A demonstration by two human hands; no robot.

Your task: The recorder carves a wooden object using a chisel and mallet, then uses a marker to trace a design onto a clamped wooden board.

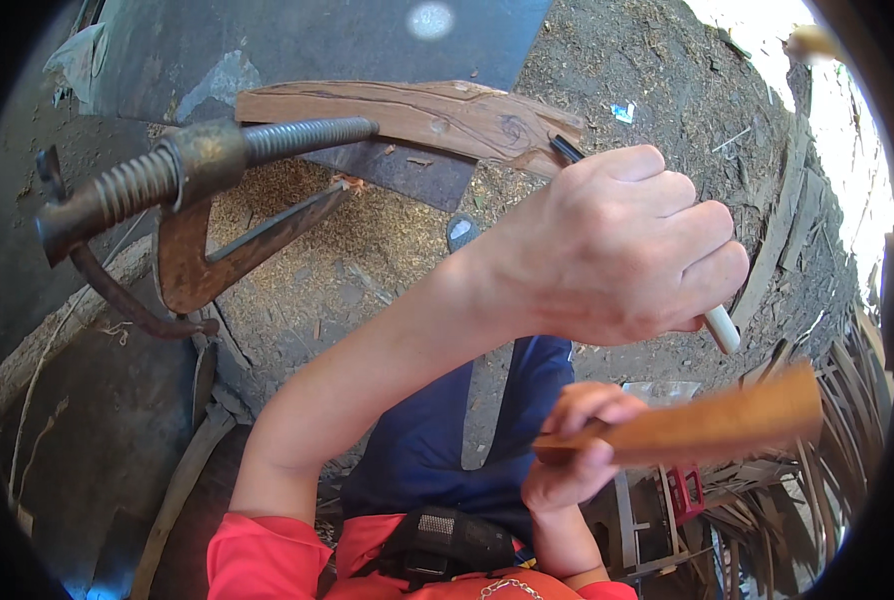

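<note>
My left hand is closed in a fist around a chisel; its pale handle end sticks out below the fingers. The dark blade shows beyond the thumb side, at the right end of a long curved wooden piece. That piece has carved grooves and dark drawn lines. Whether the blade touches the wood I cannot tell. Nearer my body, my right hand grips a wooden mallet by its narrow end. Its wide end points right and is blurred by motion.
A large rusty screw clamp reaches over the wood from the left, its screw end against the piece. Beneath lies a dark metal-topped table. Wood shavings cover the ground. Several wood strips are heaped at the right.
</note>
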